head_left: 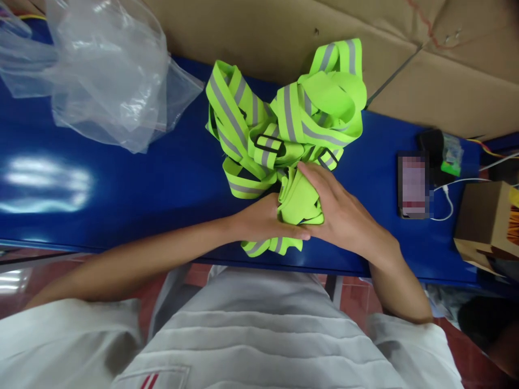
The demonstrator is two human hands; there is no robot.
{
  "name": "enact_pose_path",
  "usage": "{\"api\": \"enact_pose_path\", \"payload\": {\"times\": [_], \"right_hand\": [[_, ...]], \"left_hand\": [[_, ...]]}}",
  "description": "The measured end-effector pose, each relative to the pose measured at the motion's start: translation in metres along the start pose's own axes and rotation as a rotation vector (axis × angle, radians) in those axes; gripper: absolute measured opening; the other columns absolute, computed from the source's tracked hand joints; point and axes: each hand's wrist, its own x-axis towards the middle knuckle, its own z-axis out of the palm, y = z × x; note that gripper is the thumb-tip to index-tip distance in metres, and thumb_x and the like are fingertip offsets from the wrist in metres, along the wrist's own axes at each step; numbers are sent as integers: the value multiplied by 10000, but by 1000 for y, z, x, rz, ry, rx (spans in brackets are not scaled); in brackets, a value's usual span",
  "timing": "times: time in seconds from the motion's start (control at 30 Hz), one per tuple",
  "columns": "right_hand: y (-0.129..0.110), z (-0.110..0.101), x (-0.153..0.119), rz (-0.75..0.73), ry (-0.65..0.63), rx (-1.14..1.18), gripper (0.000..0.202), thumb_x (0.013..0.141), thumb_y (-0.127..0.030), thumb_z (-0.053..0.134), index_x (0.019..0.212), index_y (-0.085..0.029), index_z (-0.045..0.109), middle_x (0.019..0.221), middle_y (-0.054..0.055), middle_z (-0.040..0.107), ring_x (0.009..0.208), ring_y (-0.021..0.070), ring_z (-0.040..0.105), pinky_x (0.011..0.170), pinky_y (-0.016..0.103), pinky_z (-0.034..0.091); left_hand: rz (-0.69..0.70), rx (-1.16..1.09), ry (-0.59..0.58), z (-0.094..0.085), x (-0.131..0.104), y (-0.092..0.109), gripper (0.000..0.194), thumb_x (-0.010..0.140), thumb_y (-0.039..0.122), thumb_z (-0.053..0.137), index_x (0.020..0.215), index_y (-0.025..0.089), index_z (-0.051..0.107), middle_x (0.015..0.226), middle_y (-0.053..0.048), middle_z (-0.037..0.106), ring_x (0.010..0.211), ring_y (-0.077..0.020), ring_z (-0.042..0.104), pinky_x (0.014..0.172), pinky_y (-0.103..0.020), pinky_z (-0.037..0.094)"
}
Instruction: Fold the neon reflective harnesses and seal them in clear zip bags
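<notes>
Both of my hands are wrapped round a bunched wad of neon-yellow strap (300, 200) near the table's front edge. My left hand (263, 219) grips it from the left, its thumb reaching across below the wad. From the right, my right hand (334, 208) closes on the same wad, fingers pointing up and left. Behind them lies a tangled heap of neon-yellow straps with grey stripes (287, 119), with black buckles (268, 143) among them. A striped strap end (271, 246) shows below my left hand.
Clear plastic bags (109, 70) lie on the blue table (162, 183) at the left. Cardboard (446, 81) lines the back. A phone (413, 183), a white cable (446, 197) and an open carton (480, 216) are at the right. Part of a person (490, 324) shows at lower right.
</notes>
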Motion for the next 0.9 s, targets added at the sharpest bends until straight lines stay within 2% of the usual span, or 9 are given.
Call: {"api": "enact_pose_path", "payload": {"times": [0.1, 0.17, 0.27, 0.33, 0.47, 0.6, 0.73, 0.83, 0.9], "right_hand": [[-4, 1, -1, 22, 2, 12, 1160, 850, -410, 824, 1695, -326, 34, 1714, 166, 259, 1561, 408, 349, 1122, 616, 528], [-6, 2, -1, 5, 23, 43, 1200, 847, -409, 827, 1694, -328, -18, 1744, 163, 173, 1589, 409, 294, 1121, 605, 535], [-5, 1, -1, -61, 58, 81, 1245, 810, -408, 866, 1689, -377, -14, 1783, 93, -7, 1634, 407, 143, 1220, 597, 438], [-2, -4, -3, -98, 44, 79, 1238, 779, -395, 896, 1684, -416, 52, 1788, 37, -35, 1642, 403, 86, 1269, 597, 369], [5, -9, -9, -168, -38, 60, 1040, 899, -231, 738, 1689, -377, 77, 1786, 47, 40, 1647, 326, 136, 1286, 582, 345], [3, -3, -11, -162, 50, 14, 892, 912, -63, 526, 1675, -367, 179, 1770, 43, 162, 1628, 304, 234, 1255, 593, 398], [-2, 0, -11, -198, 183, 73, 782, 934, -119, 556, 1636, -364, 316, 1739, 40, 272, 1586, 323, 342, 1242, 576, 424], [-2, 0, -9, -183, 201, 224, 648, 963, -209, 562, 1585, -331, 426, 1675, 60, 403, 1535, 314, 432, 1228, 539, 446], [0, 1, -6, -142, 199, 311, 582, 981, -243, 549, 1552, -322, 476, 1627, 59, 476, 1510, 300, 467, 1226, 519, 447]], "left_hand": [[-40, 7, -10, 0, 0, 0, 493, 773, 364, 880, 1207, 188, 726, 1196, -78, 780, 1150, -284, 727, 998, -398, 597], [-87, -36, 37, 1, -1, 1, 548, 751, 346, 900, 1245, 195, 717, 1246, -87, 766, 1186, -296, 718, 997, -396, 605], [-116, -122, 126, 3, -1, 5, 622, 747, 298, 908, 1322, 219, 688, 1348, -93, 726, 1276, -301, 678, 1043, -403, 596], [-123, -175, 154, 3, 0, 8, 623, 755, 280, 903, 1336, 223, 684, 1378, -95, 710, 1296, -302, 669, 1036, -397, 605], [-174, -238, 80, -3, 0, 10, 535, 726, 296, 919, 1221, 197, 743, 1211, -105, 782, 1110, -297, 757, 892, -382, 657], [-141, -160, 53, -10, -1, 12, 452, 709, 299, 913, 1126, 200, 769, 1095, -77, 808, 1027, -273, 773, 862, -375, 656], [-72, -68, -42, -12, -4, 21, 318, 729, 292, 893, 1021, 216, 792, 983, -51, 815, 922, -244, 777, 798, -337, 648], [-73, -144, -217, -11, -6, 25, 187, 822, 320, 833, 966, 206, 796, 921, -59, 814, 840, -221, 774, 749, -312, 637], [-86, -184, -237, -9, -7, 25, 186, 829, 323, 834, 954, 195, 784, 903, -60, 805, 812, -209, 764, 724, -295, 624]]}}
